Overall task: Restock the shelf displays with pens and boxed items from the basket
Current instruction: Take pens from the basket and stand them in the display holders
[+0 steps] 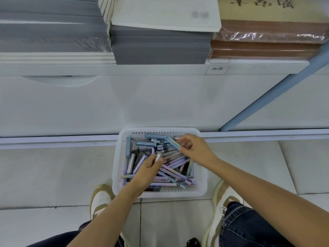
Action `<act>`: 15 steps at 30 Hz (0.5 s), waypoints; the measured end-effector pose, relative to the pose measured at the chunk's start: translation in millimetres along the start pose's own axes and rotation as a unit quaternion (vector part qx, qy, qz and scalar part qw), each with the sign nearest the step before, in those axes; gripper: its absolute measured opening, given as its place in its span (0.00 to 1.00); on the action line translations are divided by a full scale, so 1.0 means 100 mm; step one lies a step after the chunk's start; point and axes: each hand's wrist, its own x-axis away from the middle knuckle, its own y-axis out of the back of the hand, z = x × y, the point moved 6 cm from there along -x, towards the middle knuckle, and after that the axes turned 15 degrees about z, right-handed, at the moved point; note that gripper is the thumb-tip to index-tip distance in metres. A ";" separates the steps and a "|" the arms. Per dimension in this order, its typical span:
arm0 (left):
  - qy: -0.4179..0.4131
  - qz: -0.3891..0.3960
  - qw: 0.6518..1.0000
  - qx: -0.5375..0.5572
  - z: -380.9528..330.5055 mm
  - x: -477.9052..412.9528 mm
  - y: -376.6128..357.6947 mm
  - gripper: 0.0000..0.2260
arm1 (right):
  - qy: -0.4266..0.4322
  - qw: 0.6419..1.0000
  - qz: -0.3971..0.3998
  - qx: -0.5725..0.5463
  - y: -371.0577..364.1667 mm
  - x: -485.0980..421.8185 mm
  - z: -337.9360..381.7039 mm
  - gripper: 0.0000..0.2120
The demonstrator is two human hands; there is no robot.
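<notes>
Little done, I judge: no pen display in view, nearly all stock unshelved. Shelf [124, 69] above holds notebook stacks [160, 45]; white cabinet [106, 104] below it; pale tile floor [53, 175]. Basket [116, 157] sits on the floor against the cabinet, between my shoes, heaped with pens [175, 162]. Hands apart: left hand [147, 170] grips a silver pen [159, 155]; right hand [197, 152] curls over the far pens, grip unclear.

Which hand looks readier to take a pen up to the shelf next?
Left. The left hand already grips a silvery pen above the basket, while the right hand reaches among loose pens at the far corner; whether it holds one is unclear.
</notes>
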 end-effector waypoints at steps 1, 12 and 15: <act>0.005 -0.015 1.000 0.008 0.03 -0.01 0.02 0.10 | -0.027 0.998 -0.038 0.051 0.09 0.02 -0.10 0.11; 0.031 -0.031 0.998 0.038 0.07 -0.07 0.01 0.12 | -0.127 0.969 -0.043 0.206 -0.03 -0.08 -0.23 0.09; 0.047 -0.054 0.992 0.107 0.05 -0.09 0.01 0.11 | -0.091 0.987 -0.078 0.110 0.12 -0.03 -0.16 0.05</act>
